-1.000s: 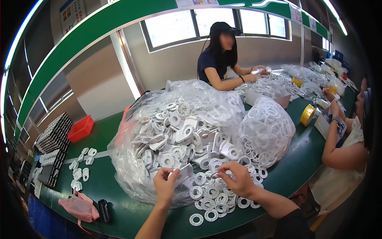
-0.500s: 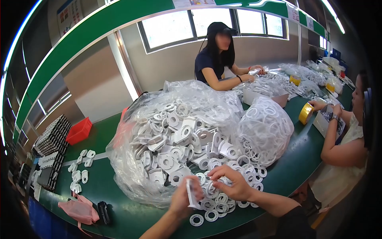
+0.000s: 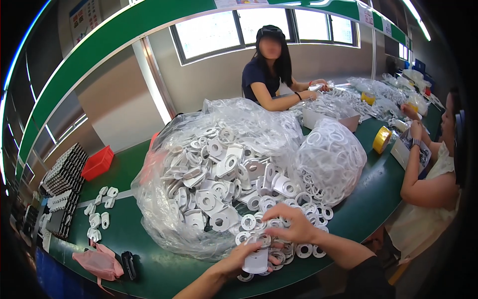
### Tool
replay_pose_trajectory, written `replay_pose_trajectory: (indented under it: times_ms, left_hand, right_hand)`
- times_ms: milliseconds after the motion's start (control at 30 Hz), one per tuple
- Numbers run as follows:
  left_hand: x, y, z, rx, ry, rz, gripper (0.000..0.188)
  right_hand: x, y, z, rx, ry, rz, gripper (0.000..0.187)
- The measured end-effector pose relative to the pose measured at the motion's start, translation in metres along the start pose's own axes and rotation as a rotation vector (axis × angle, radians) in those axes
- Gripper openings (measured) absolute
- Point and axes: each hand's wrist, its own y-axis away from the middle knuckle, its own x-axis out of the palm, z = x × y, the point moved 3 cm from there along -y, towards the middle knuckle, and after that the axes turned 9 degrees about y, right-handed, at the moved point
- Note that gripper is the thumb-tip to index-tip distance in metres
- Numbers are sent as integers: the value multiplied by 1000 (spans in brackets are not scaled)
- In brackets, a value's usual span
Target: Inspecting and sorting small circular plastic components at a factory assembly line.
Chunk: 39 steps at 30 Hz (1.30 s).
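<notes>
Counter [image 3: 169, 269] in green, clock read from the white plate piece [image 3: 256, 263] in the left hand [image 3: 238, 257]: near edge close by at six o'clock, bending up past three. Bare green between nine and ten, before the pink pouch [image 3: 99, 262] and small white parts [image 3: 105, 220]; another clear stretch at two, short of the yellow tape roll [image 3: 382, 139]. Crowded from eleven to one: big clear bag [image 3: 154, 219] of white plates [image 3: 199, 172], then netted-looking bag [image 3: 331, 154] of rings, with loose white rings [image 3: 312, 218] spilling down beside both hands. Against half a second ago, plate piece lower and turned from on edge to broad face showing; co-worker [image 3: 266, 82] at twelve with head now swung this way; second co-worker [image 3: 430, 184] at two with one hand lifted off from beside the tape. Left forearm in from eight, hand wrapped around the plate piece, thumb over its upper end, fingers beneath. Right forearm in from between three and four, right hand [image 3: 295, 225] just above the loose rings at one, palm down, thumb and forefinger spread with a gap between, near the plate piece.
</notes>
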Motion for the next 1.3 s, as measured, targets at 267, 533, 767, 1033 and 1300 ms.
replay_pose_trajectory:
  times_ms: [267,533,767,1033,1300]
  left_hand:
    - [-13,3,-17,160,201,-7,63]
    - [-20,4,-22,359,241,-200,56]
    - [-18,7,-24,349,266,-185,57]
    - [-23,4,-20,346,259,-249,52]
    - [-26,0,-16,315,177,-302,40]
  right_hand:
    - [-53,-2,-38,227,784,-373,20]
    - [-60,10,-66,400,932,-218,20]
    - [-68,6,-64,317,822,-379,17]
    - [-80,-2,-39,352,676,-512,12]
    - [-51,-4,-35,258,80,-440,16]
